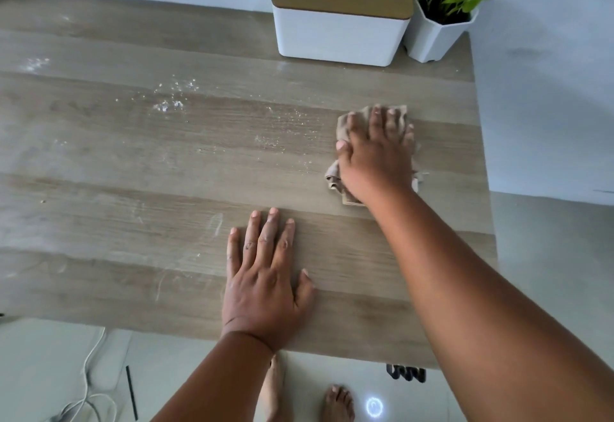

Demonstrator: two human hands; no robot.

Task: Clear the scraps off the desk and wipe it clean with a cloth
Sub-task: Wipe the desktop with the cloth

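Nearest, below the desk edge: bare feet [337, 403] on pale floor, white cable [88, 385] at the left. Wood-grain laminate desk [99, 189], grey-brown planks. Left hand [262, 275]: flat on the near centre of the desk, palm down, fingers straight and slightly spread, holding nothing. Right hand [377, 152]: farther and to the right, fingers extended and pressing down on a crumpled beige cloth [334, 177]; the cloth lies under the palm and fingers, its edges showing at the near left and beyond the fingertips. White powdery scraps [169, 102]: scattered left of the cloth, mid-desk. Far right corner: white rectangular tissue box with wooden lid [342, 12], touching or just beside a white faceted pot with green plant [442, 22].
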